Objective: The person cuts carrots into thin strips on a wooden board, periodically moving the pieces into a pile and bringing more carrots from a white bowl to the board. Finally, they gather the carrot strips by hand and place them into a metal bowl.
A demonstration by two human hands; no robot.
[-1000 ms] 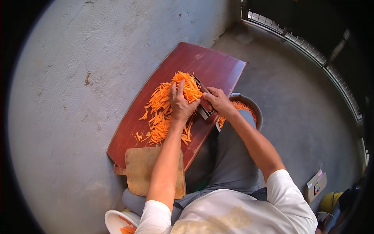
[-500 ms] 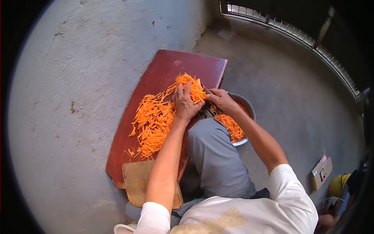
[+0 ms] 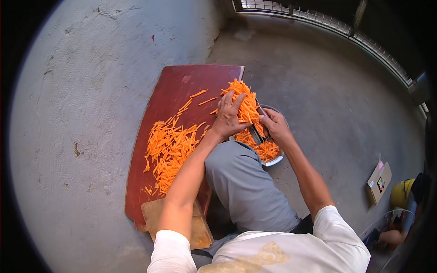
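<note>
My left hand [image 3: 229, 116] presses a heap of orange carrot strips [image 3: 246, 102], its fingers spread over the near side and its thumb stretched right. In my right hand [image 3: 275, 126] is a knife [image 3: 261, 110], mostly hidden, with its dark blade against the heap's right side. Both hands hold the strips at the right edge of the red tabletop [image 3: 182, 86], over a basin [image 3: 274, 160]. More carrot strips lie in the basin, partly covered by my hands and knee. A loose pile of carrot strips [image 3: 170, 148] stays on the tabletop left of my left forearm.
A wooden board [image 3: 198, 227] lies at the tabletop's near end, beneath my left arm. My grey-trousered knee [image 3: 241, 177] is close to the basin. A rough wall [image 3: 86, 113] borders the left. On the floor at right are a cardboard box [image 3: 379, 183] and a yellow bucket [image 3: 400, 193].
Both hands and the knife have shifted right across the tabletop with the gathered carrot strips, now over the basin. A few strips are left scattered behind. The camera view has turned slightly.
</note>
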